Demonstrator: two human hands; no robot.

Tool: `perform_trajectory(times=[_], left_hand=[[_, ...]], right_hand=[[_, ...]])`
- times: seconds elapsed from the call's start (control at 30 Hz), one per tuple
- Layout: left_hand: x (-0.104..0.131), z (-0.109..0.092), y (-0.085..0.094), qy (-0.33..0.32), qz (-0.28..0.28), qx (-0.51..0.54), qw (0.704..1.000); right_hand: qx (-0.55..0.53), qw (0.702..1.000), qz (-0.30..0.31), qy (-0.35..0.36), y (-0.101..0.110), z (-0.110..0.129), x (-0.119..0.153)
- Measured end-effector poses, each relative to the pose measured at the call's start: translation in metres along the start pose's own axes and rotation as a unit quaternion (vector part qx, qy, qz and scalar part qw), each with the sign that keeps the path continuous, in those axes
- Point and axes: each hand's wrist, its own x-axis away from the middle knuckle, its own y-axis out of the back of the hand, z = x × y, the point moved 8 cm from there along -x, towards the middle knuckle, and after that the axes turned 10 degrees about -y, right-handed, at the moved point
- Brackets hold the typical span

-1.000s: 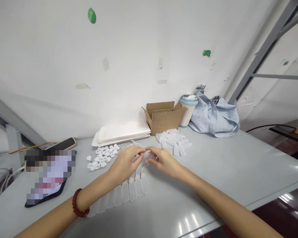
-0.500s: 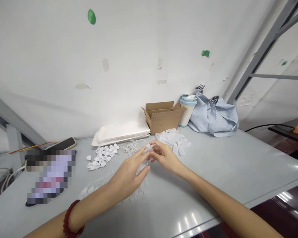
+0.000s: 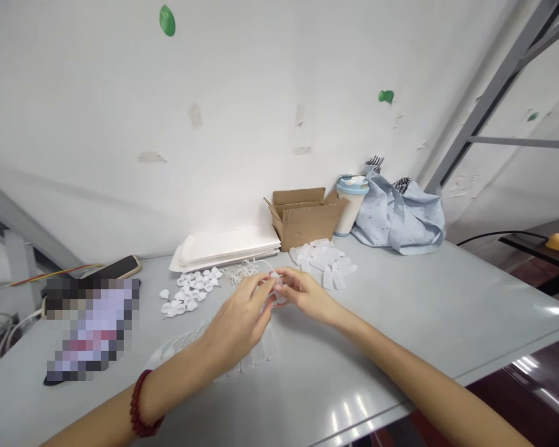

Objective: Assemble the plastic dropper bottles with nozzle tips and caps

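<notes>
In front of the white sheets, my left hand and my right hand meet over the grey table. Between their fingertips is a small translucent white sleeve with a thin white cord rising from it. Fingers of both hands are closed around the sleeve, hiding much of it. Just beyond lies a tangle of white cords, with small white cap-like pieces to its left. A pile of translucent sleeves is behind my right hand. Under my left forearm, a row of corded sleeves is partly hidden.
A stack of white sheets and an open cardboard box stand against the wall. To their right are a lidded cup and a light blue cloth bag. A phone and a blurred purple item lie left.
My left hand's thumb and fingers have closed in on the sleeve, where the thumb stood apart before. The sleeve has tipped more upright between both hands. The view has shifted slightly.
</notes>
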Motion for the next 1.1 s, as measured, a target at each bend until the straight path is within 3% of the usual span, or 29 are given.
perform_trajectory(times=[0.13, 0.27, 0.5, 0.67, 0.83, 0.93, 1.1], left_hand=[[-0.001, 0.001, 0.002, 0.005, 0.012, 0.011, 1.000], [-0.003, 0.004, 0.012, 0.008, -0.023, 0.007, 1.000], [-0.004, -0.005, 0.014, -0.059, -0.022, -0.017, 0.998], [-0.003, -0.006, 0.014, -0.052, -0.058, -0.039, 0.996], [-0.006, -0.015, 0.021, -0.074, -0.087, -0.038, 0.993], [-0.007, -0.018, 0.024, -0.083, -0.087, -0.059, 0.991], [-0.004, -0.020, 0.021, -0.110, -0.076, -0.138, 0.981]], right_hand=[[0.007, 1.000, 0.007, 0.000, -0.002, 0.000, 0.000], [-0.017, 1.000, 0.024, -0.006, -0.003, 0.004, 0.003], [-0.106, 0.990, 0.081, -0.039, -0.007, 0.012, 0.009], [-0.175, 0.977, 0.118, -0.044, -0.012, 0.013, 0.012], [-0.167, 0.972, 0.162, -0.029, -0.019, 0.015, 0.015], [-0.123, 0.982, 0.141, -0.021, -0.017, 0.017, 0.015], [-0.063, 0.997, 0.035, -0.008, -0.004, 0.018, 0.011]])
